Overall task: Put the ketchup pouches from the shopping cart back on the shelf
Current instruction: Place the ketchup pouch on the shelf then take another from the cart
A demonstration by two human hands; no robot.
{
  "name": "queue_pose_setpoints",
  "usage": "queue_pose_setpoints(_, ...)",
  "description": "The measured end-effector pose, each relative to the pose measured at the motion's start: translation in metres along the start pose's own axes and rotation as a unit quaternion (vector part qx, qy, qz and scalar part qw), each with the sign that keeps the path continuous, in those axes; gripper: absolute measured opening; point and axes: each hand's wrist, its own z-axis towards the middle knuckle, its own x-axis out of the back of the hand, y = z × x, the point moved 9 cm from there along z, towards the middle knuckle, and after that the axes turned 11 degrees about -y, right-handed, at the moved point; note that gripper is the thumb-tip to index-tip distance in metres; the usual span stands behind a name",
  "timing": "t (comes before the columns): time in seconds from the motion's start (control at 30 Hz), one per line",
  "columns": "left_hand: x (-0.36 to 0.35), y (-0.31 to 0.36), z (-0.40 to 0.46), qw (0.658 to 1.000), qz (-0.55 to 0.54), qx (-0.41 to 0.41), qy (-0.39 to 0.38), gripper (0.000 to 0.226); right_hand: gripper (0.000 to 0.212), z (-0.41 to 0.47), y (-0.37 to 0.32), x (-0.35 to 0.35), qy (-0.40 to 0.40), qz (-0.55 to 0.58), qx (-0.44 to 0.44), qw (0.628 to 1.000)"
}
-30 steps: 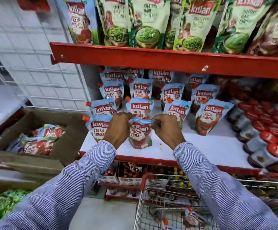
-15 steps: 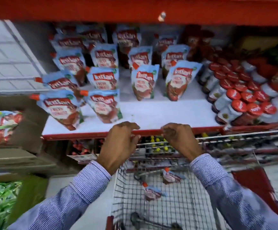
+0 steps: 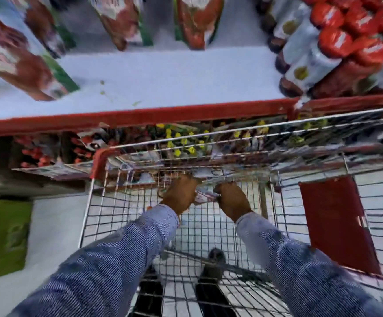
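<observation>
Both hands deep in shopping cart (image 3: pixel 99 179): left hand (image 3: pixel 181 194) and right hand (image 3: pixel 232 200) curled around one ketchup pouch (image 3: pixel 203 197) between them, grip blurred; shelf (image 3: pixel 163 76) at twelve o'clock has bare space; advice: lift level past wire rim, stand pouch upright beside shelved pouches (image 3: pixel 117 21).
</observation>
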Motion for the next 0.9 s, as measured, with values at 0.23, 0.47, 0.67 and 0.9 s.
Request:
queue_pose_setpoints(0.23,0.038,0.0,-0.033,0.999,-0.031,0.018,0.036,0.033,0.014,-0.035,-0.035,0.055,0.054,-0.003,0.066,0.996)
queue_pose_setpoints(0.47,0.195,0.032,-0.166,0.98,-0.002,-0.045,0.191,0.017,0.018,-0.144,-0.135,0.2,0.177,0.069,0.159,0.969)
queue_pose_setpoints(0.67,0.33,0.041,-0.258,0.933,0.017,-0.094,0.347,0.011,0.013,-0.198,-0.222,0.316,0.307,0.129,0.248,0.91)
queue_pose_setpoints(0.9,0.395,0.023,-0.251,0.921,0.061,-0.061,0.379,0.01,0.008,-0.172,-0.278,0.372,0.349,0.097,0.264,0.894)
